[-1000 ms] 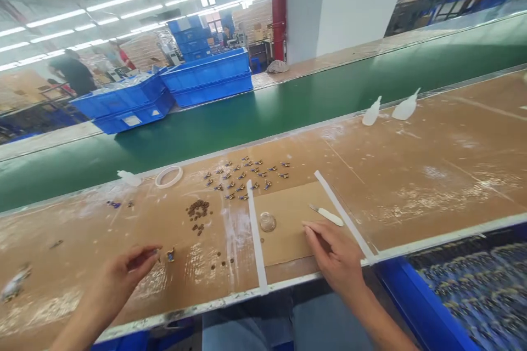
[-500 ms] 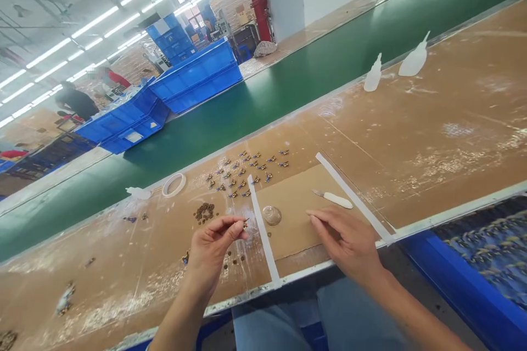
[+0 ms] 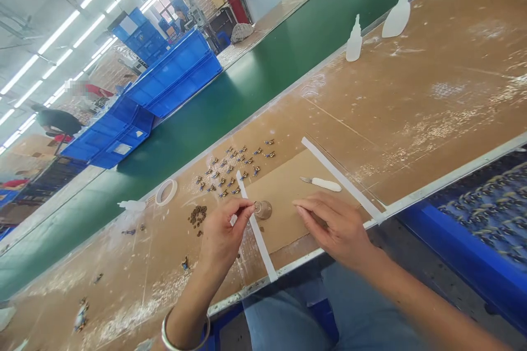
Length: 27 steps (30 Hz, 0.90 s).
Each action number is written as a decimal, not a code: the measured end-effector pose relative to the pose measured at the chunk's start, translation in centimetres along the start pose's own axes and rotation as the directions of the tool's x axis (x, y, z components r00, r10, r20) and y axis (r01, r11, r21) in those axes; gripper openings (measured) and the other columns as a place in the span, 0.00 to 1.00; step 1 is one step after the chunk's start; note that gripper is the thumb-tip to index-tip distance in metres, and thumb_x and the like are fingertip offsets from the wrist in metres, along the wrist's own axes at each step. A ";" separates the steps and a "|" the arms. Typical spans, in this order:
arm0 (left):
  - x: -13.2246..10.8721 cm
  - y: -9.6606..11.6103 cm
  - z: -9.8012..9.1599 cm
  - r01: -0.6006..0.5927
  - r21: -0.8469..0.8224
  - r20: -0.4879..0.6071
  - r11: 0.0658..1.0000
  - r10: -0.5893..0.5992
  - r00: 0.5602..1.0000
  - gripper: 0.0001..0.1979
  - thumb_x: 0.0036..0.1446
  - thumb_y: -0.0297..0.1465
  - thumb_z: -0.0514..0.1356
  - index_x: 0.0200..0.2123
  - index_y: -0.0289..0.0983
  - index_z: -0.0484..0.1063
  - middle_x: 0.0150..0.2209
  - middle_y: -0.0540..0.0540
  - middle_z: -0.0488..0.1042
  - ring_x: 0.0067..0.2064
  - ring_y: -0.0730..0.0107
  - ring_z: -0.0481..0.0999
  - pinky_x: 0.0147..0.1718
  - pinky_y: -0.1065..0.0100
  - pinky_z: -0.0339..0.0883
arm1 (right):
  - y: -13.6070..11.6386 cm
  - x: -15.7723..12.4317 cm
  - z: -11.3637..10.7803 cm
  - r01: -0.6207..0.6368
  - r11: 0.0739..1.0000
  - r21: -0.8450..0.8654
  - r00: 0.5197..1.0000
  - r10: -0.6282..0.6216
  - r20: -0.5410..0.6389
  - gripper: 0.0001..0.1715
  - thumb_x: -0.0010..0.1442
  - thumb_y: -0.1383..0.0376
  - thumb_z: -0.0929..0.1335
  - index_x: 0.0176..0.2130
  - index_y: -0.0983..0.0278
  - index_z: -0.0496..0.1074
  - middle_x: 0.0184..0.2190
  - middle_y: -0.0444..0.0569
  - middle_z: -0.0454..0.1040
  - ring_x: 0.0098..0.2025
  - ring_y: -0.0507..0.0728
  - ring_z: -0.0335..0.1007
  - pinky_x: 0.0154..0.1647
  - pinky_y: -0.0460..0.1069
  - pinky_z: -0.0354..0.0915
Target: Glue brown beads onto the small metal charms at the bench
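My left hand (image 3: 224, 230) is closed in a pinch at the left rim of a small clear round dish (image 3: 264, 210). What its fingertips hold is too small to make out. Over the cardboard sheet (image 3: 284, 186), my right hand (image 3: 335, 225) pinches thumb and forefinger together; anything between them is too small to name. A craft knife (image 3: 325, 184) with a white handle lies beyond the right hand. Several small painted figures (image 3: 230, 170) stand or lie in loose rows past my left hand. Left of it is a pile of small brown round pieces (image 3: 197, 215).
White tape strips (image 3: 263, 247) border the cardboard. A tape roll (image 3: 166, 192) and a white squeeze bottle (image 3: 132, 205) lie at left. Two more bottles, one a squat bottle (image 3: 397, 16), stand at right. Behind run a green belt (image 3: 284, 71) and blue crates (image 3: 177, 74).
My left hand has moved right and slightly up to the dish. My right hand keeps its pinch above the cardboard. The head view has shifted and tilted.
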<state>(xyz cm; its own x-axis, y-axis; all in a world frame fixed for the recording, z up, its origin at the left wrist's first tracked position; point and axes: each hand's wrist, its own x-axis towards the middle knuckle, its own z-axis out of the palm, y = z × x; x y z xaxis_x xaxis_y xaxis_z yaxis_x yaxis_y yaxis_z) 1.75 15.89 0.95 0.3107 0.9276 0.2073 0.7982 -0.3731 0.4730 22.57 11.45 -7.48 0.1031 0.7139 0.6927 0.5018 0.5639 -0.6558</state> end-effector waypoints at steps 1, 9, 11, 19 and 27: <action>0.2 0.2 0.0 -0.036 0.035 0.010 0.999 0.036 0.999 0.06 0.60 0.32 0.60 0.32 0.40 0.77 0.32 0.49 0.80 0.35 0.68 0.78 0.36 0.68 0.70 | 0.0 0.0 0.0 -0.002 1.000 0.001 1.000 0.002 -0.004 0.13 0.62 0.73 0.64 0.44 0.61 0.73 0.33 0.47 0.77 0.36 0.52 0.74 0.38 0.48 0.71; 0.6 0.3 0.1 -0.189 0.177 0.084 0.966 0.177 0.981 0.09 0.63 0.31 0.57 0.32 0.40 0.76 0.32 0.49 0.79 0.35 0.69 0.78 0.34 0.70 0.70 | 0.1 0.0 0.0 0.000 1.000 -0.001 1.000 0.000 -0.015 0.13 0.62 0.73 0.65 0.44 0.61 0.72 0.33 0.47 0.78 0.36 0.52 0.74 0.39 0.48 0.71; 0.6 0.2 0.2 -0.202 0.186 0.082 0.962 0.189 0.978 0.09 0.63 0.31 0.57 0.33 0.39 0.76 0.32 0.48 0.79 0.35 0.69 0.78 0.34 0.70 0.70 | 0.2 0.0 0.1 0.006 1.000 -0.004 1.000 -0.006 -0.019 0.13 0.62 0.73 0.65 0.44 0.61 0.72 0.33 0.47 0.77 0.36 0.52 0.74 0.38 0.48 0.71; -0.3 0.6 -0.6 -0.060 0.078 0.000 0.995 0.060 0.998 0.06 0.61 0.32 0.60 0.33 0.40 0.77 0.32 0.50 0.80 0.35 0.70 0.78 0.35 0.70 0.69 | 0.2 0.1 -0.2 0.015 1.000 -0.007 0.999 -0.015 -0.036 0.13 0.61 0.74 0.65 0.44 0.61 0.73 0.33 0.46 0.77 0.36 0.52 0.75 0.39 0.47 0.72; -10.4 -3.2 -2.6 0.463 -0.100 -0.258 0.881 -0.472 0.843 0.12 0.55 0.42 0.64 0.36 0.40 0.79 0.36 0.47 0.81 0.40 0.63 0.79 0.43 0.65 0.71 | -0.1 0.1 -0.4 0.040 0.997 -0.065 0.999 -0.043 -0.032 0.11 0.61 0.73 0.67 0.43 0.61 0.73 0.32 0.45 0.79 0.34 0.51 0.76 0.39 0.47 0.72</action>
<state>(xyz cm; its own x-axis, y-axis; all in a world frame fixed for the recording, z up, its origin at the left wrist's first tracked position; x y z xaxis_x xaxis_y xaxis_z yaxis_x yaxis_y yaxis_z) -5.41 7.42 -0.50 -0.2478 0.9534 0.1722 0.7953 0.0987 0.5981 22.87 11.26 -7.23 0.1087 0.6757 0.7291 0.5606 0.5640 -0.6063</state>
